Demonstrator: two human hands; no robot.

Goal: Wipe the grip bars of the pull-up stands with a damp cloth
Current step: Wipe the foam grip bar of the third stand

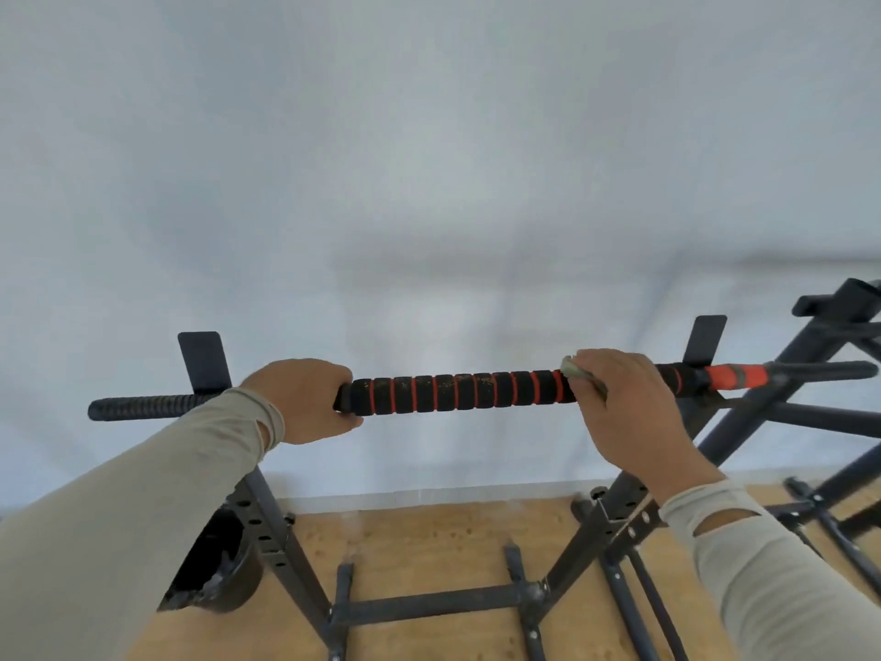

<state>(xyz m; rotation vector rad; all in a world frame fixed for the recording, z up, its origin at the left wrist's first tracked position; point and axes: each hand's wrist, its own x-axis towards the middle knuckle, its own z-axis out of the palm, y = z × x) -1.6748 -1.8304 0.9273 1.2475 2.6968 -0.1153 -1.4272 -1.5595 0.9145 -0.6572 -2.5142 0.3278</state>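
Note:
A horizontal grip bar (pixel 457 392) with black foam and orange rings runs across the middle, speckled with dust. My left hand (pixel 305 398) is wrapped around the bar at the foam's left end. My right hand (pixel 624 398) is closed over the bar at the foam's right end, pressing a greenish cloth (pixel 574 368) against it; only an edge of the cloth shows by my fingers. Right of that hand the bar has an orange section (pixel 734 375). The bar's bare threaded left end (pixel 143 407) sticks out past a black bracket (pixel 204 360).
The stand's black legs and cross brace (pixel 429 603) rest on a wooden floor (pixel 429 541). A second black stand (pixel 820 374) is close on the right. A dark round object (pixel 219 565) sits low left. A white wall (pixel 429 159) is behind.

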